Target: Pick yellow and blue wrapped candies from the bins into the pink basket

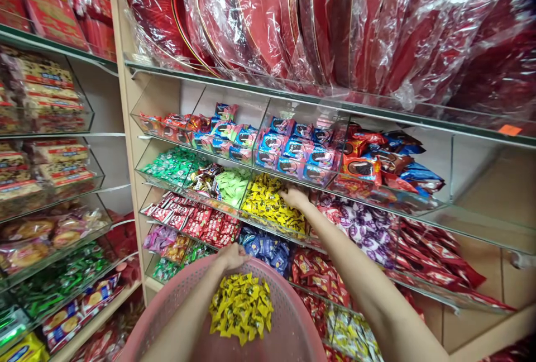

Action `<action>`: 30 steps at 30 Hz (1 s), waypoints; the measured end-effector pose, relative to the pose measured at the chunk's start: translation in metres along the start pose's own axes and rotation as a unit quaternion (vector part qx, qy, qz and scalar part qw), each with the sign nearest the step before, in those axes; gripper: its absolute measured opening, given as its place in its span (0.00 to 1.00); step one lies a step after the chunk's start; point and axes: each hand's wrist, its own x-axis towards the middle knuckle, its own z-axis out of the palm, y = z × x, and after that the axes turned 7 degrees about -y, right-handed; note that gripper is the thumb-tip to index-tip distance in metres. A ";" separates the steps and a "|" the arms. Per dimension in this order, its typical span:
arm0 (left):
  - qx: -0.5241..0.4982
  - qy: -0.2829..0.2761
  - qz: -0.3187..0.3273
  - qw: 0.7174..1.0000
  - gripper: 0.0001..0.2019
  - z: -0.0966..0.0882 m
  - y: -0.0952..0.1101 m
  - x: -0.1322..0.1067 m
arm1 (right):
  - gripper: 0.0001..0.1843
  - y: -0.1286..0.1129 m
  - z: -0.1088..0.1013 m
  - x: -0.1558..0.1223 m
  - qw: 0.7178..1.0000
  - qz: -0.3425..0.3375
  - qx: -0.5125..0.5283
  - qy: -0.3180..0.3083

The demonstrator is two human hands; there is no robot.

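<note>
the pink basket [304, 317] is round and deep, its plastic wall pierced with rows of tiny holes. the left hand [233, 257] curls its fingers over the basket's far rim, so that grip is closed on the plastic edge. inside, on the smooth base, lies a loose heap of yellow packets [240, 309], small, glossy and crimped, with dark print.

the right hand [295, 199] reaches into a clear-walled compartment at the upper edge of a yellow pile [272, 208] of matching packets. its fingers are bent and partly hidden there (whether they pinch a packet, i cannot tell).

just left of that pile sit matte-looking pale green packets [232, 186]; to its right, beyond the right forearm, are shiny purple-and-white packets [368, 230]. below it are dark blue packets [263, 247], crinkled and bunched. high above, broad red discs [259, 21] with gold edges stand on edge in creased clear film.

by count: 2 hands, 1 basket, 1 heap in the basket and 1 yellow pile on the shelf, plus 1 orange tag [510, 129] on the top shelf's front edge. the single packets overlap too much to number.
</note>
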 end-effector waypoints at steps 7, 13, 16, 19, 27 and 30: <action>0.002 -0.006 -0.005 1.000 0.19 -0.001 0.000 0.001 | 0.24 -0.004 0.010 -0.037 0.998 -0.053 -0.023 0.031; 0.005 -0.001 -0.001 1.000 0.20 0.002 -0.003 0.005 | 0.21 -0.004 0.012 -0.064 0.994 -0.093 -0.041 0.044; 0.007 0.000 -0.003 1.000 0.20 0.002 -0.004 0.005 | 0.22 -0.003 0.005 -0.060 0.993 -0.092 -0.025 0.062; 0.008 -0.006 -0.004 1.000 0.20 0.002 -0.003 0.005 | 0.25 -0.005 -0.003 -0.034 0.994 -0.079 0.024 0.070; 0.007 0.000 0.019 1.000 0.17 0.000 -0.002 -0.002 | 0.31 -0.038 0.006 0.039 0.977 -0.129 0.162 0.051; 0.003 0.000 0.015 1.000 0.17 -0.001 -0.002 -0.002 | 0.32 -0.041 0.013 0.041 0.977 -0.138 0.161 0.026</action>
